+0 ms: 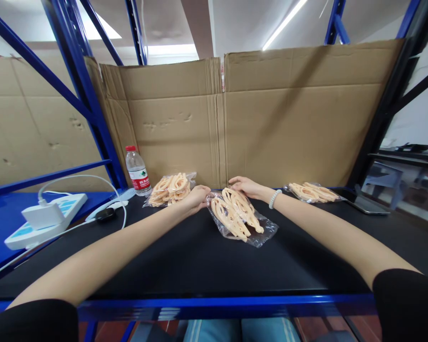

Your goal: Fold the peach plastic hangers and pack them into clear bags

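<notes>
A clear plastic bag (240, 219) with several peach-coloured hair clips lies in the middle of the black tabletop (199, 256). My left hand (196, 197) has its fingers curled on the bag's near-left mouth edge. My right hand (245, 185) pinches the far edge of the same bag; a white bead bracelet sits on that wrist. A second bag of clips (170, 189) lies just left of my left hand. A third bag of clips (313, 192) rests at the right, beyond my right wrist.
A water bottle (137, 171) with a red cap stands at the back left. A white power strip (44, 218) with cables and a small black object (105, 214) lie on the blue shelf. Cardboard sheets (271, 118) wall off the back. Blue rack posts (82, 85) rise at left.
</notes>
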`<state>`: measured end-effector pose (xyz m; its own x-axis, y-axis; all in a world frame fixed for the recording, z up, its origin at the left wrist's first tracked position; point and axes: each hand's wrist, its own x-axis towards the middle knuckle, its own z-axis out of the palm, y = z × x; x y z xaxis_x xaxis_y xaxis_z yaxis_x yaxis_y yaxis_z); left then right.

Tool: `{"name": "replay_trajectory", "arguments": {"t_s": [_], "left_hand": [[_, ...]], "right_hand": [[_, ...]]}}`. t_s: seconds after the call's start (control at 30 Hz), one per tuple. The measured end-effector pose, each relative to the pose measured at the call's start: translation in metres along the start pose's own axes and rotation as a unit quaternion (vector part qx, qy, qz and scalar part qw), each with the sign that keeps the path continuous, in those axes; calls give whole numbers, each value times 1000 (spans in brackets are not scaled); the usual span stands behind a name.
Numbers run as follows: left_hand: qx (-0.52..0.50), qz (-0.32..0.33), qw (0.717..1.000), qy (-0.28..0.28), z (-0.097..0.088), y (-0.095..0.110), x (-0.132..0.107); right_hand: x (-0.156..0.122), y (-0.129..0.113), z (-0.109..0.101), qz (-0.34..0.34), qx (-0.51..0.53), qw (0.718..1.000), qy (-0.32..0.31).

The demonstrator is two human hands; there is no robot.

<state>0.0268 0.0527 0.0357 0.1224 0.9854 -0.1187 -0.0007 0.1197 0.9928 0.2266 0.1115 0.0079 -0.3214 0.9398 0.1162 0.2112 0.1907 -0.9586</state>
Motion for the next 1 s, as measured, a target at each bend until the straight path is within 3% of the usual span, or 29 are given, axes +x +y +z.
{"name": "replay_trajectory", "arguments": {"t_s": [0.23,0.47,0.57,0.67,0.77,0.87,1.0], "left_hand": [[-67,-64,995,33,-11,-13,-24],[-71,-103,992,26,-19,-23,-68],[-70,-102,991,44,-17,-27,-82],[-48,-90,995,23,-19,-27,-91],[60,-65,995,-45,-32,-23,-92],[251,-11,962,-102,-50,-23,-83],[434,218,870,-88,-59,-31,-67]], "right_hand": [[20,-13,21,-36,-24,998,-54],[7,-16,26,-37,-42,983,-175],[0,-12,22,-29,-60,982,-175],[-15,-13,15,-42,-78,988,-129],[-45,-19,1,-76,-87,991,-70],[-88,-24,-17,-157,-164,973,-41],[-132,-21,-33,-244,-374,894,-24]]}}
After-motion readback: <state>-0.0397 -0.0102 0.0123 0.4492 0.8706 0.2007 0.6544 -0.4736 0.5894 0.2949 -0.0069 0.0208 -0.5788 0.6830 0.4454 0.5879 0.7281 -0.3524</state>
